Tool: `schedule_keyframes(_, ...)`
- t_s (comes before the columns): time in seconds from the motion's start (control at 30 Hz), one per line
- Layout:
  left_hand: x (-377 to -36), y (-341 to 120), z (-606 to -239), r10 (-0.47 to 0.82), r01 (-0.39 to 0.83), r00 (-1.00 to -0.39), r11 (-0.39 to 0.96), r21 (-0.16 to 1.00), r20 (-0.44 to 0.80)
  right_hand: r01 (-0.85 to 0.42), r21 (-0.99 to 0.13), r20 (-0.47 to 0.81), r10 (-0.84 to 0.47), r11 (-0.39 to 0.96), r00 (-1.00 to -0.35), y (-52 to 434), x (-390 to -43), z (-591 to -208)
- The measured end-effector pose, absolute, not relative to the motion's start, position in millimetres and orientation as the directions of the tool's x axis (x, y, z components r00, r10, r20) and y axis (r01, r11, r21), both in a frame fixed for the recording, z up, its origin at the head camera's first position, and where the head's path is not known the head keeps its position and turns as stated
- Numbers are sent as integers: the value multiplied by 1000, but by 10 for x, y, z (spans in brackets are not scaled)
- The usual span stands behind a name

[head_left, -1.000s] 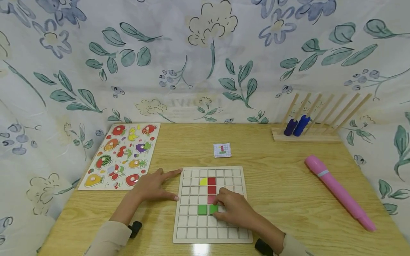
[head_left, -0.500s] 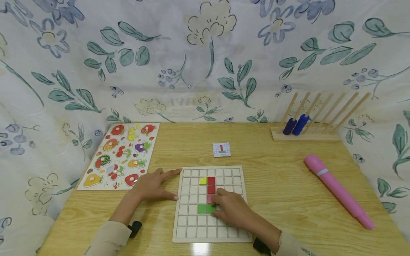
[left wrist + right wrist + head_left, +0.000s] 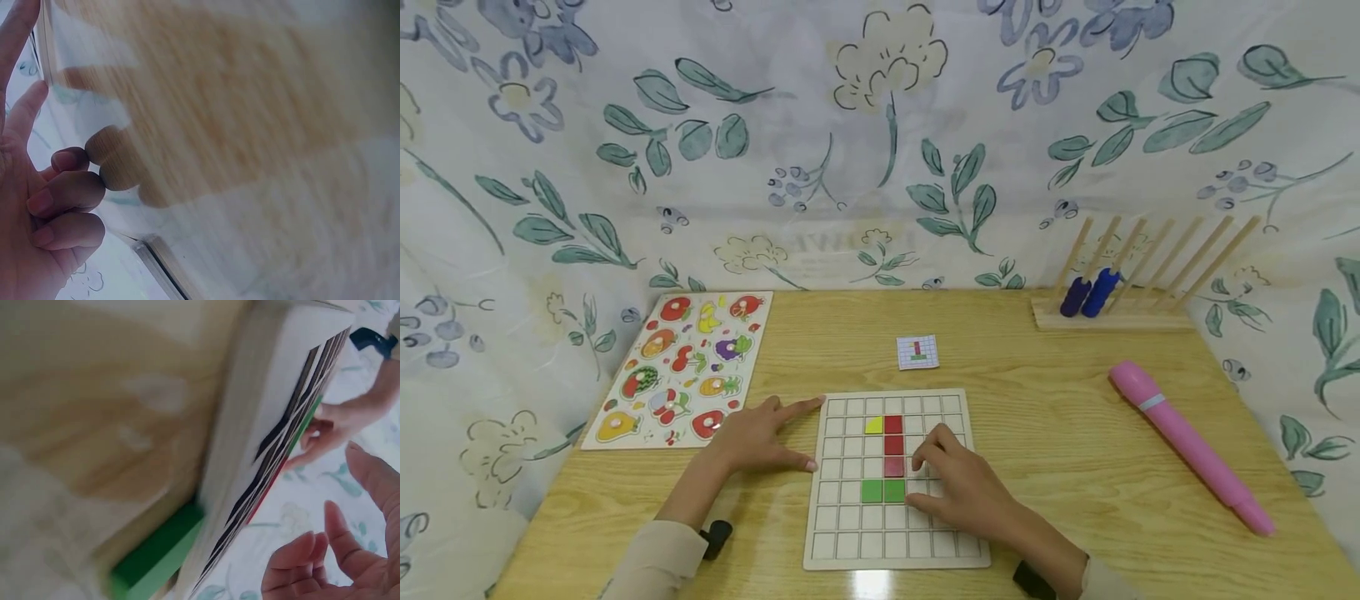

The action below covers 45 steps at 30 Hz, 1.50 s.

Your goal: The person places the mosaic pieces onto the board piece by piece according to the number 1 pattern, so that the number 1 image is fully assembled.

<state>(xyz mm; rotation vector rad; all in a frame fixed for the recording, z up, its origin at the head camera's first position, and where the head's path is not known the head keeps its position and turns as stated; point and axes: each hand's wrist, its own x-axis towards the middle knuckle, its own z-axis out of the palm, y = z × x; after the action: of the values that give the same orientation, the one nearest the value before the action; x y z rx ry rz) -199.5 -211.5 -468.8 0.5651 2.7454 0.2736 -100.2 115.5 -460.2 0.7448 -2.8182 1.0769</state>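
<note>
A pale gridded board (image 3: 842, 546) lies on the table in the head view. Set in its squares are a yellow tile (image 3: 874, 426), a column of red tiles (image 3: 892, 445) ending in a pinkish-red tile (image 3: 893, 467), and two green tiles (image 3: 872, 491) below. My left hand (image 3: 756, 437) touches the board's left edge with straight index finger and thumb; in the left wrist view its other fingers are curled. Over the board's right half, my right hand (image 3: 962, 487) holds nothing, thumb and index apart, thumb tip beside the right-hand green tile.
Beyond the board lies a small patterned card (image 3: 917, 352). A fruit puzzle board (image 3: 681, 367) is at left. At right are a pink baton-like object (image 3: 1195, 450) and a wooden peg stand (image 3: 1120, 321) with blue beads. The right wrist view shows a green block (image 3: 159, 553).
My right hand has come off the pinkish-red and right-hand green tiles and shifted slightly right, its thumb and index spreading apart. Both tiles are now uncovered. The left hand stays in place.
</note>
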Motion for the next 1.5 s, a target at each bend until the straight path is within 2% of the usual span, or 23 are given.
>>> schedule_keyframes(0.37, -2004, -2095, -4687, 410, 349, -870, 904, 248, -273, -232, -789, 50, -317, 568, -947, 1498, -900, -4553)
schedule_keyframes(0.77, -1970, -2118, -4669, 407, 342, -870, 905, 253, -280, -272, -828, 115, -327, 490, -938, 1804, -779, -4565)
schedule_keyframes(1.27, -1977, -2108, -4648, 409, 343, -867, 904, 254, -284, -418, -778, 255, -373, 469, -892, 2014, -647, -4782)
schedule_keyframes(1.5, -1976, -2111, -4653, 411, 343, -868, 903, 260, -280, -424, -777, 244, -399, 465, -884, 2083, -661, -4844)
